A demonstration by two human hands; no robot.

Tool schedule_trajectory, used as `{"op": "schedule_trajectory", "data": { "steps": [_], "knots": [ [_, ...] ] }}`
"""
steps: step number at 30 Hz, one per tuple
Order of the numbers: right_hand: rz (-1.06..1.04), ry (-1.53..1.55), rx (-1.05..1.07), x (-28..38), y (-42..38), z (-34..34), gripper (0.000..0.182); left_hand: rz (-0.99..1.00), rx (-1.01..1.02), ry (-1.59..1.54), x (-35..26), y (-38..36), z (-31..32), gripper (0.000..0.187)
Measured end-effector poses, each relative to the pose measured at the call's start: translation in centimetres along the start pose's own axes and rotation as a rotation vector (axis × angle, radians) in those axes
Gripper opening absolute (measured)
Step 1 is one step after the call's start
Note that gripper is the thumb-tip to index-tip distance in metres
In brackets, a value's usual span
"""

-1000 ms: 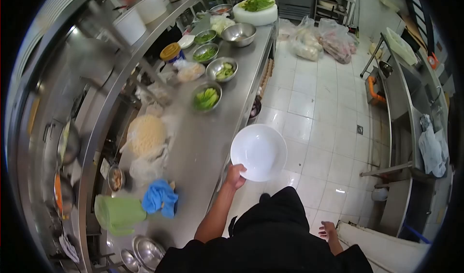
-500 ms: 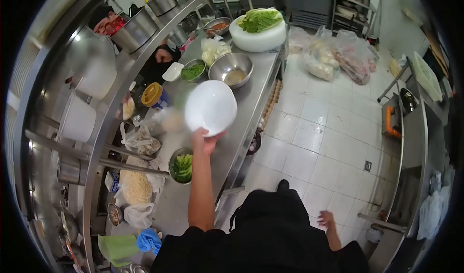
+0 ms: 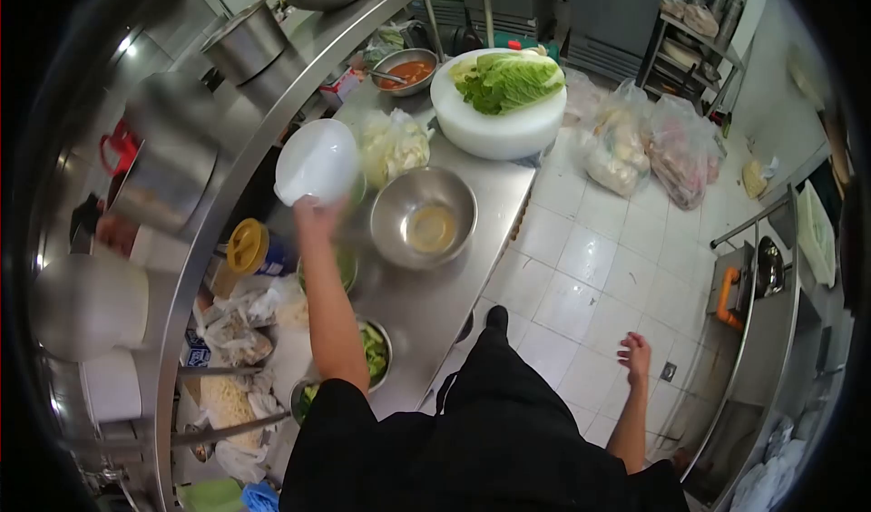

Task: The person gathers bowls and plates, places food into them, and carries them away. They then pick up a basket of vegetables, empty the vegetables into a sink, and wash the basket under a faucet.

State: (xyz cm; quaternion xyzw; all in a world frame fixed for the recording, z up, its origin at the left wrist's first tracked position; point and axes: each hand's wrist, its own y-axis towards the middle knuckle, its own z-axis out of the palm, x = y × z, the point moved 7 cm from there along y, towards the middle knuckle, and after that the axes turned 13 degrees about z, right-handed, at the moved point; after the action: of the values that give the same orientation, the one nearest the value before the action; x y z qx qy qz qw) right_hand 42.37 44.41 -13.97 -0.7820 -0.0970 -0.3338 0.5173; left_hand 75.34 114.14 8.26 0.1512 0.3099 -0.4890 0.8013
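Observation:
My left hand (image 3: pixel 318 218) grips a white bowl (image 3: pixel 318 160) by its near edge, tilted so that its pale inside shows. It is held over the steel counter (image 3: pixel 419 317), left of a clear plastic bag of pale pieces (image 3: pixel 396 145). Nearer to me and to the right stands a wide metal bowl (image 3: pixel 392 217) with a little yellowish liquid in the bottom. My forearm passes over small bowls of greens; one bowl of green leaves (image 3: pixel 375 353) shows beside it. My right hand (image 3: pixel 637 356) hangs above the tiled floor with fingers apart, holding nothing.
Leafy cabbage (image 3: pixel 510 82) lies on a thick round white board (image 3: pixel 499 133) at the counter's far end. Behind is a bowl of red sauce (image 3: pixel 406 75). A metal shelf rail (image 3: pixel 238 154) runs along the left. Filled plastic bags (image 3: pixel 617 158) stand on the floor.
My left hand has carried the white bowl farther forward and left, past the metal bowl. My view has shifted along the counter, and my right hand has risen slightly.

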Motion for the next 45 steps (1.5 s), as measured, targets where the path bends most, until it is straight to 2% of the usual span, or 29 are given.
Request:
{"op": "schedule_trajectory", "data": {
  "steps": [3,4,6,7,9,10,11,13,14,15,17,18,19,21,25,28,30,31,33,37,39,40,41,42,44,45],
  "knots": [
    [-0.01,-0.153,0.216,4.6,-1.2,8.4,0.031,-0.048,-0.133,0.055,2.1,10.2,-1.9,0.071],
    [-0.035,-0.228,0.234,5.8,-1.3,10.3,0.031,-0.055,-0.146,0.054,3.1,14.0,-2.8,0.071],
    [-0.055,-0.318,0.263,7.4,-1.4,12.5,0.031,0.034,-0.303,0.204,4.0,19.7,-5.7,0.059],
    [-0.042,-0.317,0.261,7.6,-1.1,12.8,0.031,0.025,-0.306,0.214,4.6,19.8,-4.6,0.059],
    [-0.01,-0.291,0.209,7.8,-0.1,12.1,0.032,0.275,-0.419,0.363,3.8,18.6,-1.3,0.062],
    [0.0,-0.287,0.202,7.7,0.0,11.5,0.032,0.286,-0.393,0.41,4.7,20.1,-2.2,0.061],
    [0.028,-0.283,0.162,7.4,0.1,10.5,0.033,0.275,-0.389,0.414,5.5,22.4,-4.4,0.061],
    [0.061,-0.274,0.111,6.6,0.0,8.6,0.033,0.011,-0.321,0.343,8.8,26.3,-7.9,0.059],
    [0.112,-0.241,0.068,5.6,-0.1,7.3,0.034,0.036,-0.429,0.378,9.6,26.1,-8.1,0.054],
    [0.164,-0.211,0.025,4.6,-0.3,6.0,0.034,0.025,-0.426,0.377,10.8,25.8,-7.9,0.054],
    [0.219,-0.186,-0.015,2.8,-0.8,4.2,0.034,0.063,-0.471,0.388,11.8,24.8,-7.3,0.042],
    [0.275,-0.164,-0.045,1.4,-1.2,3.5,0.034,0.057,-0.539,0.343,12.8,26.7,-10.0,0.026],
    [0.289,-0.172,-0.045,0.5,-1.8,3.2,0.034,0.051,-0.549,0.353,13.3,26.5,-10.2,0.026],
    [0.371,-0.114,-0.07,-1.0,-2.2,2.3,0.034,-0.036,-0.394,0.431,15.3,25.3,-8.6,0.015],
    [0.38,-0.114,-0.064,-1.6,-1.3,2.3,0.034,0.026,-0.563,0.357,18.9,25.1,-5.7,0.026],
    [0.343,-0.171,-0.011,0.1,0.3,3.6,0.034,0.103,-0.659,0.193,18.8,21.0,-0.9,0.044],
    [0.276,-0.219,0.026,1.8,2.3,4.9,0.034,0.072,-0.572,0.248,19.4,22.5,-2.6,0.047],
    [0.27,-0.231,0.042,3.0,3.0,5.7,0.034,0.09,-0.582,0.246,18.5,21.5,-2.1,0.047],
    [0.148,-0.352,0.087,6.1,3.8,8.3,0.035,0.004,-0.524,0.273,17.2,19.1,0.4,0.045],
    [-0.014,-0.43,0.183,11.5,4.4,13.1,0.035,-0.056,-0.495,0.32,14.6,17.2,-0.9,0.045],
    [-0.134,-0.545,0.245,13.7,4.2,15.5,0.035,0.109,-0.385,0.723,9.7,13.6,1.5,0.033],
    [-0.223,-0.59,0.262,14.9,3.9,16.5,0.035,0.579,-0.218,1.139,6.0,15.6,-0.9,0.026],
    [-0.232,-0.598,0.265,15.5,3.8,17.1,0.035,0.759,-0.224,1.553,3.8,16.4,-4.6,0.026],
    [-0.3,-0.62,0.28,16.4,3.4,17.7,0.034,0.931,-0.219,1.968,0.5,12.9,-2.2,0.025],
    [-0.378,-0.636,0.299,18.0,2.0,18.8,0.032,0.714,-0.349,1.964,-4.7,9.9,-3.3,0.028],
    [-0.384,-0.634,0.301,18.5,1.5,19.4,0.032,0.582,-0.232,2.119,-5.3,11.0,-5.2,0.027]
  ]
}}
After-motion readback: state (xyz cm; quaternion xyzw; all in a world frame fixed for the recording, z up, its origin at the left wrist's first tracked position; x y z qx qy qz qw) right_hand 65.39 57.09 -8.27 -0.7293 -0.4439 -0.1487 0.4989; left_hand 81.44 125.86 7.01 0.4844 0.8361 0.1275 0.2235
